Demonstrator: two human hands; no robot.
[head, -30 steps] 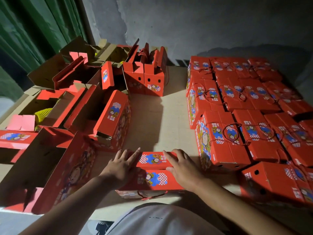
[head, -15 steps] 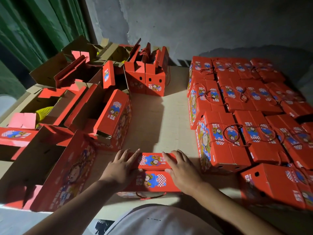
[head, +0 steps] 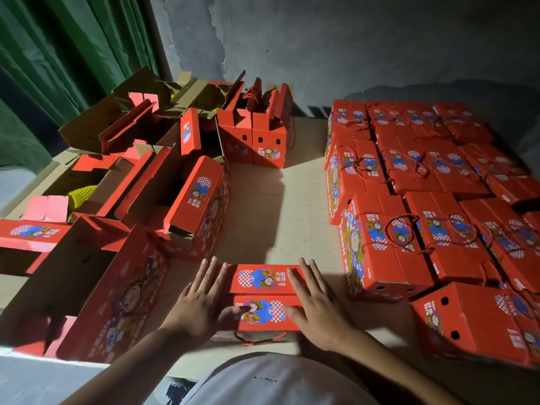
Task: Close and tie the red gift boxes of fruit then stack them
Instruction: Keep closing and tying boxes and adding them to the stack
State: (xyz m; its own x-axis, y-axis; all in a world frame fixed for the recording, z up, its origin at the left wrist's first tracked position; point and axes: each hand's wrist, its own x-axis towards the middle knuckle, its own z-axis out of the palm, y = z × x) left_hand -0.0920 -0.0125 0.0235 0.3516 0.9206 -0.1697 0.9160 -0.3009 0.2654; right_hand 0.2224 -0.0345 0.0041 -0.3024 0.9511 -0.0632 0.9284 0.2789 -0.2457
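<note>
Surface: is carrying every box, pale cardboard showing between them.
Tied stack: is filling the right side, red cords looped over the lids.
Open boxes: are crowding the left, flaps up.
Gift box: is lying at the near edge, red, two cartoon-printed flaps meeting on top, cord dangling in front.
Left hand: is pressing its left end, fingers straight.
Right hand: is pressing its right end, fingers spread flat.

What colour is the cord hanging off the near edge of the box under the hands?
Red: the twisted cord on the box matches the box's own red, seen in the head view.
</note>
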